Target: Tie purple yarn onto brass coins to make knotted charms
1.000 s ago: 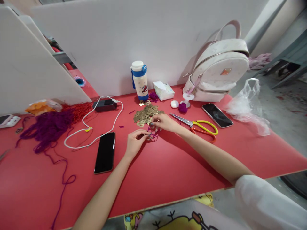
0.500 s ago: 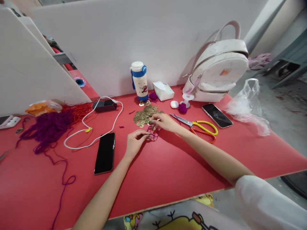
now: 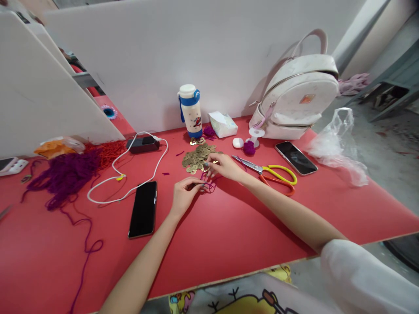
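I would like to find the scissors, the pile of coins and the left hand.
Scissors point(image 3: 257, 167), head view: metal near the pivot.
Pile of coins point(image 3: 200, 155), head view: middle of the heap.
Left hand point(image 3: 183, 194), head view: back of the hand.

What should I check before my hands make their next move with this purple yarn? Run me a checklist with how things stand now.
1. Left hand has the yarn pinched: ok, held at the fingertips.
2. Right hand has a secure grip: cannot tell, its bent fingers hide what they pinch.
3. Yarn near the fingertips free of knots: cannot tell, the loops are too small.
4. Brass discs close by: ok, heaped just beyond the right hand.
5. Scissors free of yarn: not ok, a purple strand crosses the blades.
6. Left forearm clear of the black phone: ok, they are apart.
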A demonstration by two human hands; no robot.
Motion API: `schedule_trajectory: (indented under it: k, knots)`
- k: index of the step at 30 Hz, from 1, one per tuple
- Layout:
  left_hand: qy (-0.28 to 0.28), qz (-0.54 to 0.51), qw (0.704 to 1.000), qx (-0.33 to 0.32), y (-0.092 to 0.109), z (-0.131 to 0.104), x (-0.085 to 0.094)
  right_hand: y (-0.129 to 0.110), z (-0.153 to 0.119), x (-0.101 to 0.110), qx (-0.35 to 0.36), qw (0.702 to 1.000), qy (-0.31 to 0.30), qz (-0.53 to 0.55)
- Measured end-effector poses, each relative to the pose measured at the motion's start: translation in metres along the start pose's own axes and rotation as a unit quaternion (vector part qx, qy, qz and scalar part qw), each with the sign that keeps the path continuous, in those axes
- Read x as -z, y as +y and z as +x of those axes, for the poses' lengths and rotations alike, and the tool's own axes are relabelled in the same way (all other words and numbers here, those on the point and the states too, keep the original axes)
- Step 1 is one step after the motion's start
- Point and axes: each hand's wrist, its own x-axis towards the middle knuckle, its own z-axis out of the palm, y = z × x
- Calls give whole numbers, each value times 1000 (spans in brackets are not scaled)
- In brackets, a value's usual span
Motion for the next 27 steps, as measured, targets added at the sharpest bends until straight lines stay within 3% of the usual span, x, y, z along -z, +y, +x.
schedule_trajectory:
  k: [9,16,23,27]
  knots:
    - [8,0,1000,11,-1,0,-1,-6,-2,-2,10,998,58,8]
    - [14,4,1000,14,2,0,-1,-11,-2,1,30,998,58,-8]
    - [9,2,1000,17,2,-1,-2,-3,4,4,-12,997,74,33]
    - [7,-1,1000,16,1,0,-1,-1,4,9,-13,998,54,4]
